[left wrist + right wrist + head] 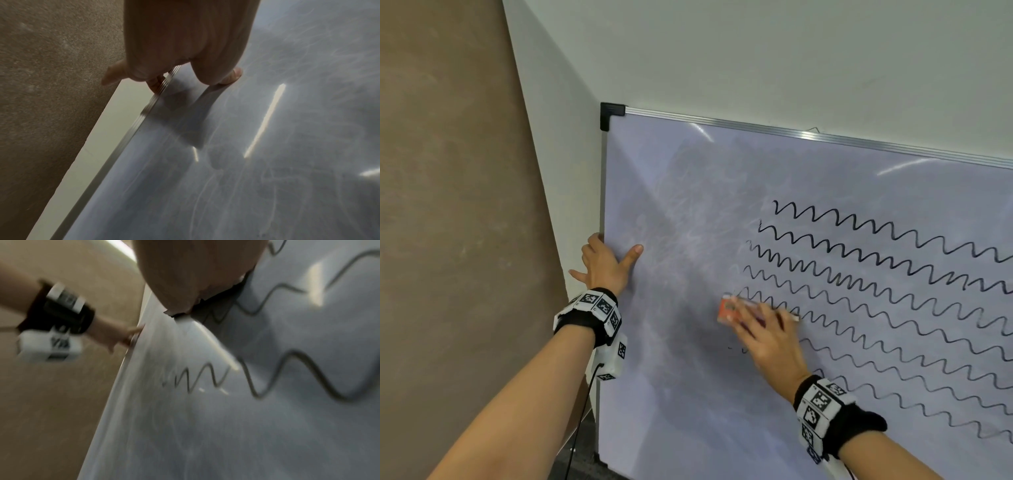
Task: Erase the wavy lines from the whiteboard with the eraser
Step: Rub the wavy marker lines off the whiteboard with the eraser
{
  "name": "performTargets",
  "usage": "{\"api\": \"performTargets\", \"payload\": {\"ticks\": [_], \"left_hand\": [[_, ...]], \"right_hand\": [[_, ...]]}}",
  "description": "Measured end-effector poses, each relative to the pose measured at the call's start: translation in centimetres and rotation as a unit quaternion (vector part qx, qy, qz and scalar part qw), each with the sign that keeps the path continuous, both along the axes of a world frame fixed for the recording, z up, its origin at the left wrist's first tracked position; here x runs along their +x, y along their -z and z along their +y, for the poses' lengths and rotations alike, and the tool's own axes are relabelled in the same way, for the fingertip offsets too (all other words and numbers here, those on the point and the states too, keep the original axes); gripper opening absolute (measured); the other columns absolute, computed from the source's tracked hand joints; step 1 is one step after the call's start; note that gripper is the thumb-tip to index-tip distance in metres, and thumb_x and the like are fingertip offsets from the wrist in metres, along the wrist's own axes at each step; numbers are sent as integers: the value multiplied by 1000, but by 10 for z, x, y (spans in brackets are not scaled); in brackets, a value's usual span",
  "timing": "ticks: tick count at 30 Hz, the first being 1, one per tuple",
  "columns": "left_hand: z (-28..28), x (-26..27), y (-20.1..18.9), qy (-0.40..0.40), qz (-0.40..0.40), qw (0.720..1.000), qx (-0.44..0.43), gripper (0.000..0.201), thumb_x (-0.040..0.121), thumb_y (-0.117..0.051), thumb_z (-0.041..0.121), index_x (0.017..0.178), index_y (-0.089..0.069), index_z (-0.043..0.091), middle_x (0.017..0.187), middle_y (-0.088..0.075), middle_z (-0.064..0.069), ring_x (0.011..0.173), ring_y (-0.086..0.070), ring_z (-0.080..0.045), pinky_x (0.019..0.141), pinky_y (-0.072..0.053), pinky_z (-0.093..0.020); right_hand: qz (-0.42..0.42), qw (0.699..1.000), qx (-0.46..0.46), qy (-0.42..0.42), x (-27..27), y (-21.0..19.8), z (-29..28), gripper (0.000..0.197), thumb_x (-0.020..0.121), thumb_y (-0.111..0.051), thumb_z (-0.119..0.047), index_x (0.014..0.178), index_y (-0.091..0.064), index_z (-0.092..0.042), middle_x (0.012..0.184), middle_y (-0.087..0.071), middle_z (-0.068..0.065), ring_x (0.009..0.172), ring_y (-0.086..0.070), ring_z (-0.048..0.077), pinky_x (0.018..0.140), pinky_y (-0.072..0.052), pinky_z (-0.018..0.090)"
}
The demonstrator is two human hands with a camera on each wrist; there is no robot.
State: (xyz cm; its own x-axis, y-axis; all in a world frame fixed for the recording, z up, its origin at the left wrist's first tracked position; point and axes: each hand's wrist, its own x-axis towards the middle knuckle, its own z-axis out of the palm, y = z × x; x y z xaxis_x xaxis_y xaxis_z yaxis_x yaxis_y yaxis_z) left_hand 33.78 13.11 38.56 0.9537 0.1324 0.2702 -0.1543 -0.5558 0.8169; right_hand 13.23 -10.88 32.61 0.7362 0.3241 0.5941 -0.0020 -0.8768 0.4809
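Note:
A framed whiteboard [688, 205] hangs on the wall, its left part smeared grey. Several black wavy lines [876, 274] cover its right part. My right hand [756, 322] grips an orange eraser [726, 307] and presses it flat on the board at the left ends of the lower lines. The right wrist view is blurred; it shows the eraser's dark edge [222, 301] under my right hand [195, 264], with wavy lines [298, 369] beside it. My left hand [613, 260] grips the board's left frame, thumb [232, 78] on the face and fingers curled behind the frame [144, 113].
A brown wall [448, 205] meets the white wall [756, 51] just left of the board. A black corner cap [610, 114] marks the board's top left. A cable [582, 411] hangs from my left wrist camera.

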Motion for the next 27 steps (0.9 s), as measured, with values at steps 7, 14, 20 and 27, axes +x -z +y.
{"api": "performTargets", "payload": {"ticks": [7,14,20,27], "left_hand": [[1,-2,0,0,2,1000,6,90,78,-62,60,142,-24,9,145,-32,-16,136,-30,-34,109,2,-63],[0,-2,-2,-4,4,1000,9,91,78,-63,59,142,-25,8,145,-32,-17,135,-30,-35,109,1,-64],[1,-4,-4,-2,-8,1000,8,94,76,-66,58,143,-24,7,144,-33,-18,135,-30,-36,109,0,-64],[-13,-14,-45,14,-237,970,51,81,87,-59,51,144,-25,5,145,-27,-17,138,-20,-31,112,6,-60]], "right_hand": [[-42,998,32,36,0,-10,-1,89,45,-75,9,129,-56,-14,144,-36,11,106,-41,38,88,-31,52],[-30,998,42,26,-3,-27,-6,96,45,-79,5,133,-48,-15,147,-35,10,106,-42,37,86,-33,52],[-71,994,67,49,5,-53,-3,102,42,-82,1,136,-45,-15,147,-33,11,105,-41,37,86,-32,52],[-20,1000,-8,6,5,-46,-10,91,48,-77,5,133,-52,-15,149,-31,10,108,-44,38,88,-33,52]]}}
